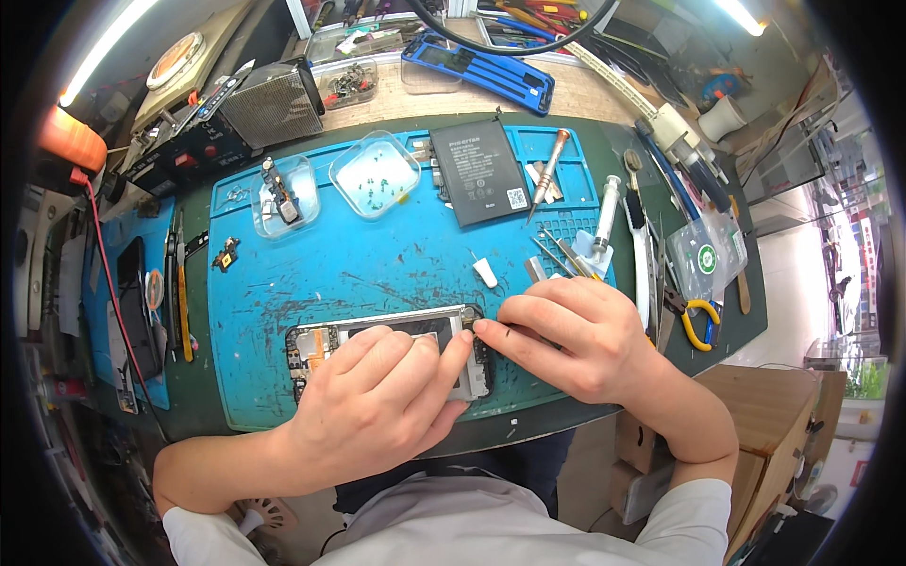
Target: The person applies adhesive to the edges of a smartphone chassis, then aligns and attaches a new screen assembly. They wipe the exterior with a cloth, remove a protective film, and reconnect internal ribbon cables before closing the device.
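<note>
An opened phone (313,343), its inner frame and orange ribbon parts showing, lies lengthwise on the blue work mat (274,283) near the table's front edge. Across its middle rests my left hand (382,387), fingers curled round it, with one fingertip pressed at the phone's right end. My right hand (576,340) meets that fingertip at the same corner, its fingers bent and drawn together. Whatever lies between the right fingertips is hidden or too small to name. Just beyond the phone is a small white-capped piece (485,274).
At the back stand a clear tray of tiny screws (376,174), a tray of small parts (286,196), a black battery (477,172) and a screwdriver (549,170). A syringe (607,212), tweezers and yellow-handled cutters (700,325) lie right. Another phone (139,307) lies left.
</note>
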`<action>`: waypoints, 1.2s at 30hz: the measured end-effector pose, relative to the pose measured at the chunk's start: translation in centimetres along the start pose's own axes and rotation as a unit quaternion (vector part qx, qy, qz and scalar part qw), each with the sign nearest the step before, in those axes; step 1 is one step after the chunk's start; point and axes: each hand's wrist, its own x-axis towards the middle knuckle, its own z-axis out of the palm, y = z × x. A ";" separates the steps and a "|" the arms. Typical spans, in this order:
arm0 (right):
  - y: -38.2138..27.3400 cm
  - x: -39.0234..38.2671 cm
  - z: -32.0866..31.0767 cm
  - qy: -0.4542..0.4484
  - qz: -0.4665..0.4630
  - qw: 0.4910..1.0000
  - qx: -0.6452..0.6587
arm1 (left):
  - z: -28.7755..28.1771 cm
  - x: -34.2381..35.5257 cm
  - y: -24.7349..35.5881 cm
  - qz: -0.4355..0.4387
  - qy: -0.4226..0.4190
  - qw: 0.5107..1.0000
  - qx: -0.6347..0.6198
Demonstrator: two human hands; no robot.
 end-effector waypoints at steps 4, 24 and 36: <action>0.0 0.2 -0.1 0.000 -0.002 1.000 0.006 | 0.3 -0.2 0.0 0.000 0.008 1.000 -0.004; 0.0 0.3 -0.4 -0.030 0.026 0.999 0.034 | 0.1 0.1 0.0 -0.015 0.003 1.000 -0.026; -0.3 1.8 -1.3 -0.015 0.106 0.987 0.122 | 0.1 -0.3 -0.1 0.011 0.021 1.000 0.001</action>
